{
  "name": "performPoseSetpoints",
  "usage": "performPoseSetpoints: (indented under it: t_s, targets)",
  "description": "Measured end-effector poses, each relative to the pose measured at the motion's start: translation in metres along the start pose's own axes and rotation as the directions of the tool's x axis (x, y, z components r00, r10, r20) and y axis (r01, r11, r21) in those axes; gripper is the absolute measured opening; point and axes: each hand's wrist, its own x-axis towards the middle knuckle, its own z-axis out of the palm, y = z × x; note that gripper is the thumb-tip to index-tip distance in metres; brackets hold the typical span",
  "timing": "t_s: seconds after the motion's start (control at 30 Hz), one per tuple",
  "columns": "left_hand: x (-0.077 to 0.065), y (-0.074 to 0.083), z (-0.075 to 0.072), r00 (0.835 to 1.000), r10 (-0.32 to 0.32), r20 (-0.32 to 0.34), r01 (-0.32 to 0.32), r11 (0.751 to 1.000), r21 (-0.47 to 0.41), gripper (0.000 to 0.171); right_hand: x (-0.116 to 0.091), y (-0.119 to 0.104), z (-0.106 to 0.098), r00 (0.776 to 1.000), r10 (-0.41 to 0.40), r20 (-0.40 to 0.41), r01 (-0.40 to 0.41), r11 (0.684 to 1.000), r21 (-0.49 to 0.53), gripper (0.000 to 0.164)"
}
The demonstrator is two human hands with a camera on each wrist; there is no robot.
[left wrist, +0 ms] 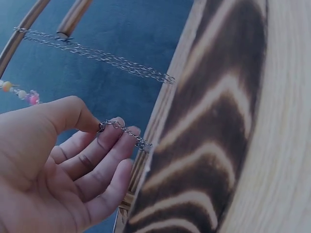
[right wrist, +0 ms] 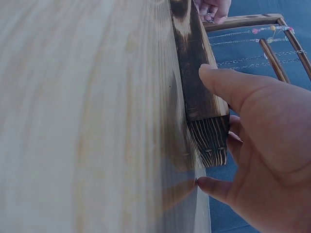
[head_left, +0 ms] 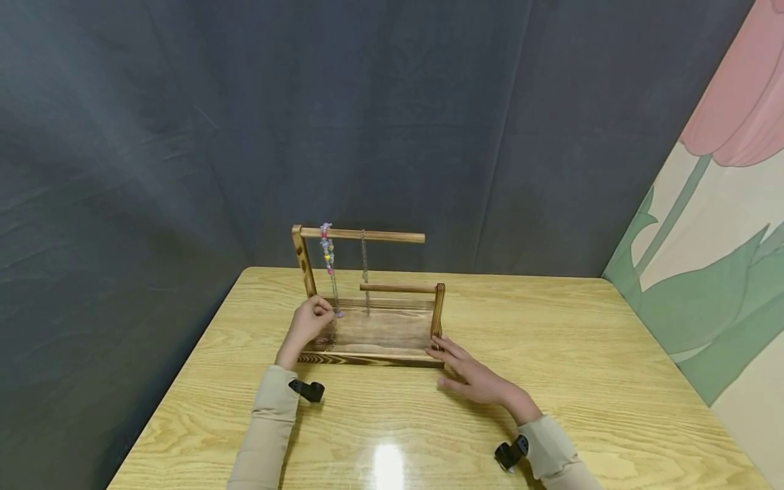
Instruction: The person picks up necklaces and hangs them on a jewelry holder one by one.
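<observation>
A wooden jewelry stand (head_left: 373, 358) with a burnt grain stands on the table. Over its upper bar (head_left: 392, 237) hangs a necklace of colored beads (head_left: 329, 255) on silver chain; a plain silver chain (head_left: 364, 255) hangs beside it. At the stand's left end, my left hand (head_left: 309, 323) pinches a thin silver chain (left wrist: 127, 131) between thumb and forefinger. Its other end trails onto the stand's base; whether it belongs to the beaded necklace I cannot tell. My right hand (head_left: 480, 381) rests against the base's right corner (right wrist: 211, 141), fingers spread and fairly straight, holding nothing.
The stand's lower bar (head_left: 398, 288) juts left from its short right post (head_left: 438, 309). The wood-grain table (head_left: 551, 327) extends around it. A dark curtain (head_left: 380, 136) hangs behind, and a wall painted with a tulip (head_left: 735, 258) is at right.
</observation>
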Motion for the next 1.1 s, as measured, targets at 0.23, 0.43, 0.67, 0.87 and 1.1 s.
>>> performPoseSetpoints:
  t_s: [0.23, 0.43, 0.67, 0.87, 1.1]
  targets:
    - [0.001, 0.003, -0.003, 0.997, -0.013, 0.081, 0.03, 0.978, -0.209, 0.023, 0.0, 0.0, 0.001, 1.0, -0.005, 0.0, 0.005, 1.0, -0.001, 0.061]
    - [0.0, 0.005, -0.005, 0.988, -0.036, 0.152, 0.083, 0.947, -0.311, 0.03, 0.0, 0.0, 0.0, 1.0, -0.01, -0.003, 0.01, 1.0, -0.006, 0.061]
    - [-0.001, 0.008, -0.006, 0.981, -0.018, 0.194, 0.095, 0.913, -0.396, 0.033, 0.0, 0.0, 0.0, 1.0, -0.006, 0.0, 0.006, 1.0, -0.014, 0.06]
    - [-0.002, 0.014, -0.009, 0.982, 0.007, 0.187, 0.074, 0.905, -0.419, 0.033, 0.0, 0.001, 0.0, 1.0, -0.006, -0.001, 0.006, 1.0, -0.007, 0.061]
    - [-0.004, 0.019, -0.01, 0.981, 0.039, 0.19, 0.047, 0.903, -0.428, 0.036, 0.0, 0.0, 0.0, 1.0, 0.002, -0.001, -0.002, 1.0, -0.011, 0.06]
